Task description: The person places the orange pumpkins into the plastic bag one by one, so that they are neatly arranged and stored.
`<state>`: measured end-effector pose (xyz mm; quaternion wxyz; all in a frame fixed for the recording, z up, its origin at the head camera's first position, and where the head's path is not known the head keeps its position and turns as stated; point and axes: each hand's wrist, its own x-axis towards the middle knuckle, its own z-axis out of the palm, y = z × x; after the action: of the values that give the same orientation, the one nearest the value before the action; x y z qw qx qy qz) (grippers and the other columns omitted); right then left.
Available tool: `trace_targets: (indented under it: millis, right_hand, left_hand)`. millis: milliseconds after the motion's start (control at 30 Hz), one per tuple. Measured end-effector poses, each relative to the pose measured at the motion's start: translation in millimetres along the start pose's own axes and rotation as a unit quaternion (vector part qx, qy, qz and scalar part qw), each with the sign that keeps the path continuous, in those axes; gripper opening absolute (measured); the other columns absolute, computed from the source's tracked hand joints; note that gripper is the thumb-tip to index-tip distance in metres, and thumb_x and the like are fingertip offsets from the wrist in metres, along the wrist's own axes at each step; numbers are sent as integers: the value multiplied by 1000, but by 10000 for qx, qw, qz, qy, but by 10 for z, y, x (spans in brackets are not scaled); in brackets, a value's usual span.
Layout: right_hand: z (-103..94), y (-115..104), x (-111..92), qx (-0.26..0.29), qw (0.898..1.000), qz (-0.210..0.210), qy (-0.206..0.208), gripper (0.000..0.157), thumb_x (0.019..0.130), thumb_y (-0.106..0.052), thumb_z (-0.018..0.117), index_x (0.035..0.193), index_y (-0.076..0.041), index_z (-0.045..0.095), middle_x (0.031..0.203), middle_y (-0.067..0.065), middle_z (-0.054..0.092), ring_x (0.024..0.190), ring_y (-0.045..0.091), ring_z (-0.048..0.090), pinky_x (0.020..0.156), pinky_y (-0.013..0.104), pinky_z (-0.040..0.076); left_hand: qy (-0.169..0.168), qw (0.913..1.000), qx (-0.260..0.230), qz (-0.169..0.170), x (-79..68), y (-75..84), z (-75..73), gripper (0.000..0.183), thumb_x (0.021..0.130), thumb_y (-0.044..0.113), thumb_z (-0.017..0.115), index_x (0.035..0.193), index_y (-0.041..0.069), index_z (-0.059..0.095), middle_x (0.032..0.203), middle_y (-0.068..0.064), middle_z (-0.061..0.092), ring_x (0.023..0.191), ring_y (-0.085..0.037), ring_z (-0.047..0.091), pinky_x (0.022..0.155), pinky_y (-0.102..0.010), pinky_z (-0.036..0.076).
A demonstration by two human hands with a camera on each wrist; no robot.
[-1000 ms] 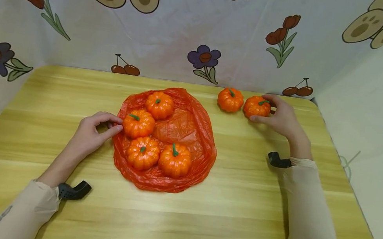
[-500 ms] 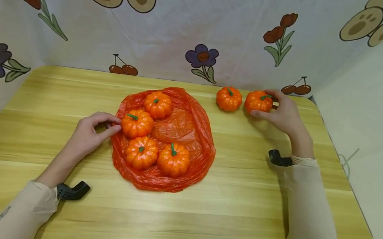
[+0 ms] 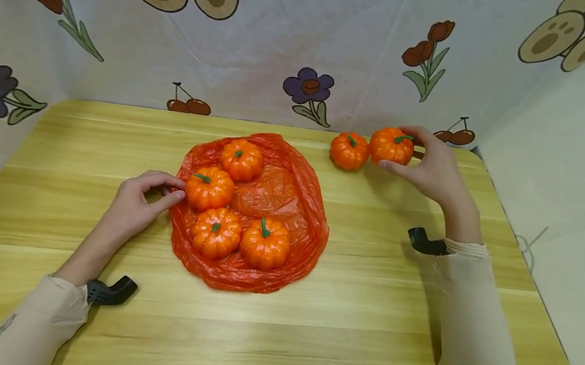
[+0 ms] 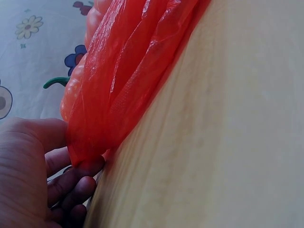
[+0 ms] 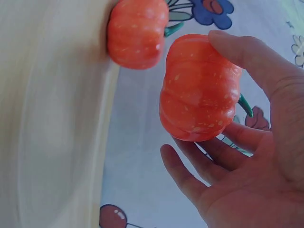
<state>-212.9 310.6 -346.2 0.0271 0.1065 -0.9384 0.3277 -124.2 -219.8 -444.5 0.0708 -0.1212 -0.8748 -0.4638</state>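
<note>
My right hand (image 3: 431, 165) holds a small orange pumpkin (image 3: 391, 145) between thumb and fingers, lifted off the table at the back right. In the right wrist view that held pumpkin (image 5: 199, 88) hangs clear of the wood, green stem toward the palm. Another pumpkin (image 3: 349, 151) stands on the table just left of it. Thumb and fingers of my left hand (image 3: 140, 204) pinch the left rim of a red plastic bag (image 3: 291, 191), spread open in the middle. The left wrist view shows the thin bag film (image 4: 118, 90) between them. Several pumpkins (image 3: 266, 244) sit inside the bag, mostly along its left and front.
The wooden table (image 3: 274, 343) ends at the back against a printed cloth (image 3: 253, 51) with flowers and cherries. A pale wall (image 3: 569, 178) runs along the right side. A black wrist mount (image 3: 112, 291) sticks out from the left cuff, another (image 3: 426, 243) from the right.
My right hand has raised its pumpkin off the table and shifted it slightly left, toward the standing one. My left hand keeps its place at the bag's rim.
</note>
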Motion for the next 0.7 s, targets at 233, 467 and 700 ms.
trace_targets:
  millis: [233,467,700]
  right_hand:
    - [32,-167,-18,12,9998,-191,20,79,88,-33,87,152,-4,51,150,17,56,134,38,56,113,59,45]
    - [145,-309,10,28,9988,-485,-99,79,87,-34,88,151,-6,52,150,14,57,135,35,56,113,59,46]
    - [302,-447,7,63,9968,-753,-264,75,85,-32,90,148,-9,55,146,10,60,132,31,58,114,58,45]
  left_hand:
    - [26,10000,-44,26,-1,10,-6,14,98,14,77,110,10,80,107,-6,73,93,-6,57,80,-14,43]
    - [33,10000,-15,-10,8,19,-11,13,98,14,76,110,10,79,105,-6,72,92,-7,56,80,-15,44]
    - [-4,10000,-14,-71,-3,23,-14,14,98,16,76,111,9,79,106,-6,72,92,-7,57,80,-15,44]
